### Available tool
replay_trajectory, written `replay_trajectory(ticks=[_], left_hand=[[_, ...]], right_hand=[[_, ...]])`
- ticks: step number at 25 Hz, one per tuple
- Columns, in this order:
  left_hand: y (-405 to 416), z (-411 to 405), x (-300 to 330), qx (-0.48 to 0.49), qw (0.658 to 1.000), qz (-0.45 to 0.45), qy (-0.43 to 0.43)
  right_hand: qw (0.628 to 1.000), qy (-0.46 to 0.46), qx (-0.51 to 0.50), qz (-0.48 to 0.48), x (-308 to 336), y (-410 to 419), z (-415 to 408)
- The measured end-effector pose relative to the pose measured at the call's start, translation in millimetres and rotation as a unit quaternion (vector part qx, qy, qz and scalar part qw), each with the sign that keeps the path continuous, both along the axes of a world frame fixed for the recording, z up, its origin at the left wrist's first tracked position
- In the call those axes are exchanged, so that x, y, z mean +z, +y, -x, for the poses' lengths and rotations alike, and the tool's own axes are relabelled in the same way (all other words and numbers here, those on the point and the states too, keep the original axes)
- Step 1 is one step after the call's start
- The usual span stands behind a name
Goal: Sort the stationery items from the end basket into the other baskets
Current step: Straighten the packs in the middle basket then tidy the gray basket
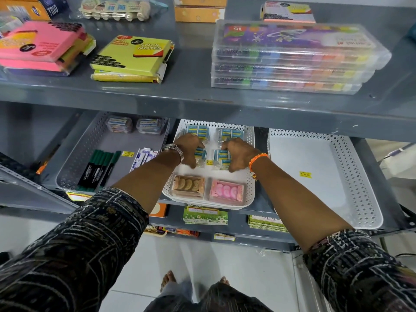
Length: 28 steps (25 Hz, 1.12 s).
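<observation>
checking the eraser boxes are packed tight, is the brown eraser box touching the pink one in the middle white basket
Apart. The head view shows a strip of bare white basket floor between the brown eraser box and the pink eraser box.

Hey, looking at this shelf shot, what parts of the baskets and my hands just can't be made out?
- Head view: back of the middle white basket and grey basket is hidden under the upper shelf.
- Fingertips of the left hand and right hand curl over the blue packets; grip unclear.
- Print on the green markers is too small to read.
</observation>
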<state>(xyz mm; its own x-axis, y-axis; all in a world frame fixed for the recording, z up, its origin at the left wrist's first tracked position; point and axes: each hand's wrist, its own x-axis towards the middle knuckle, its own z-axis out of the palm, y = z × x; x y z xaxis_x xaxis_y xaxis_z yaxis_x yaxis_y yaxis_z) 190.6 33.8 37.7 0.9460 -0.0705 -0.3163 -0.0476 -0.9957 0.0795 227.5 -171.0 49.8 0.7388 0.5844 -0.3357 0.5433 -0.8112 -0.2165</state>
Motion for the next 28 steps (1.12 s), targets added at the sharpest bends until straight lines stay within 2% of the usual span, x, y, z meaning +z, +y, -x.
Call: replay_trajectory(ticks=[8, 10, 12, 14, 15, 17, 19, 23, 28], left_hand=[[0, 11, 12, -0.017, 1.000, 0.025, 0.004], [14, 28, 25, -0.014, 0.992, 0.109, -0.059], [41, 58, 35, -0.002, 0.961, 0.203, -0.185], [87, 96, 40, 0.062, 0.925, 0.237, -0.291], [116, 112, 39, 0.112, 0.916, 0.231, -0.310], [174, 135, 31, 0.211, 0.918, 0.187, -0.279], [215, 142, 25, 0.252, 0.934, 0.136, -0.215], [245, 128, 8, 0.140, 0.982, 0.083, -0.093], [266, 114, -12, 0.086, 0.996, 0.007, -0.016]], right_hand=[[1.000, -0.005, 0.010, 0.008, 2, -1, 1], [1.000, 0.000, 0.004, -0.010, 4, -1, 1], [0.998, -0.018, -0.018, -0.061, 11, -3, 4], [0.992, -0.038, -0.022, -0.118, 24, 10, 12], [0.989, -0.040, -0.015, -0.144, 30, 24, 18], [0.979, -0.036, 0.010, -0.199, 38, 62, 25], [0.970, -0.032, 0.037, -0.236, 42, 111, 30], [0.979, 0.018, 0.082, -0.188, 41, 200, 33], [0.991, 0.033, 0.105, -0.073, 13, 258, 23]])
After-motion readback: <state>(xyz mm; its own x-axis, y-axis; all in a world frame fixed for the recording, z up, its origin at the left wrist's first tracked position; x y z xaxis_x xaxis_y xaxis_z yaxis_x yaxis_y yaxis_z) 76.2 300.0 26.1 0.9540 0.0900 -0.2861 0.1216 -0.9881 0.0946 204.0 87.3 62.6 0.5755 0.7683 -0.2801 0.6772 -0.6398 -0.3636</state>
